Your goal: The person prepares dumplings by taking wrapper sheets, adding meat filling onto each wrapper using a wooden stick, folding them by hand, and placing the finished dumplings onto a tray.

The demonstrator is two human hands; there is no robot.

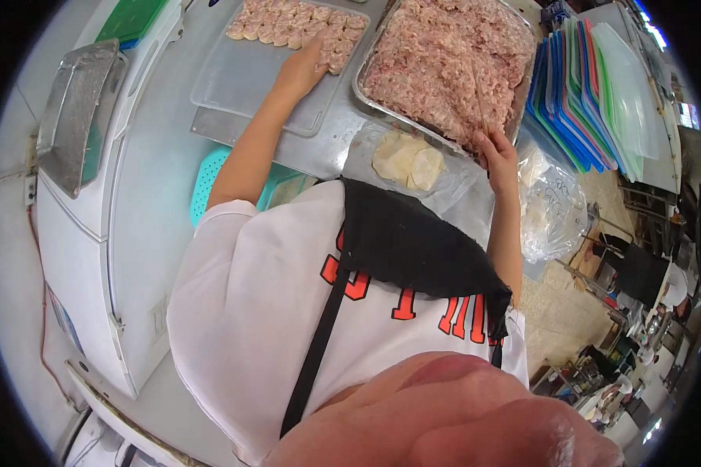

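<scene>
My left hand [302, 71] reaches over a translucent plastic tray [241, 78], its fingers closed at the edge of the rows of small filled dumplings [269, 23]. A dumpling appears to be at the fingertips, partly hidden by them. My right hand [497, 152] is closed around a thin stick-like spatula [479, 97] at the near corner of a metal pan. The tool's far end lies against the raw ground meat [428, 54] filling that pan [405, 117]. Between my hands, a pile of round dough wrappers [409, 159] rests on plastic.
Colourful plastic sheets or trays [580, 93] stand stacked at the right. Below them is a clear plastic bag [553, 206]. A turquoise perforated basket [210, 183] sits under the counter by my left arm. A metal pan [78, 117] stands on the left. People [650, 272] are farther right.
</scene>
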